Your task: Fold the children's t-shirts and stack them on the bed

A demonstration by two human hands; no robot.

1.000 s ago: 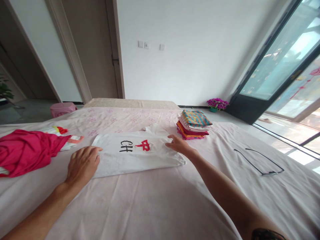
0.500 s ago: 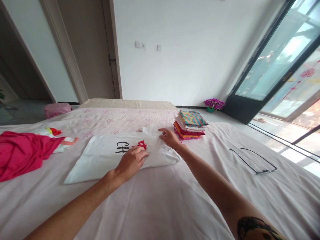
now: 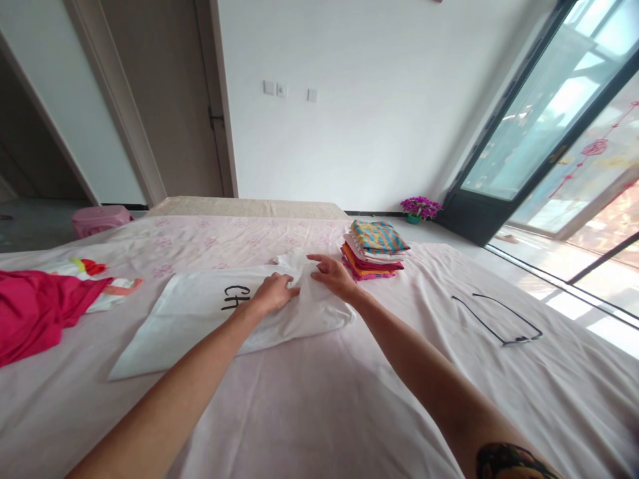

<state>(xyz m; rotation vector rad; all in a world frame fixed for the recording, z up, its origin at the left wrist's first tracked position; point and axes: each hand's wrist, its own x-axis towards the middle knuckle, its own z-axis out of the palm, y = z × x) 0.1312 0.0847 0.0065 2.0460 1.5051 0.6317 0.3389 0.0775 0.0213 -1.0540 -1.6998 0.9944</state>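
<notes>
A white T-shirt (image 3: 184, 299) with black lettering lies partly folded on the bed, its collar end bunched on the right. My left hand (image 3: 273, 293) rests on the print, thumb and fingers a little apart, and covers some of the letters. Against the bunched end is my right hand (image 3: 335, 276), index finger stretched forward, with a raised fold of the white cloth between finger and thumb. The fingers' undersides are hidden.
Right of the shirt stands a stack of folded clothes (image 3: 377, 251). A pair of glasses (image 3: 514, 322) lies farther right on the bed sheet (image 3: 309, 412). Crumpled red cloth (image 3: 40, 313) is at the left edge. Beyond the bed are a pink stool (image 3: 100, 219) and purple flowers (image 3: 422, 207).
My left hand has slid forward and slightly right over the shirt, and the red print no longer shows. Cloth between my hands has risen into a fold. The view has shifted slightly.
</notes>
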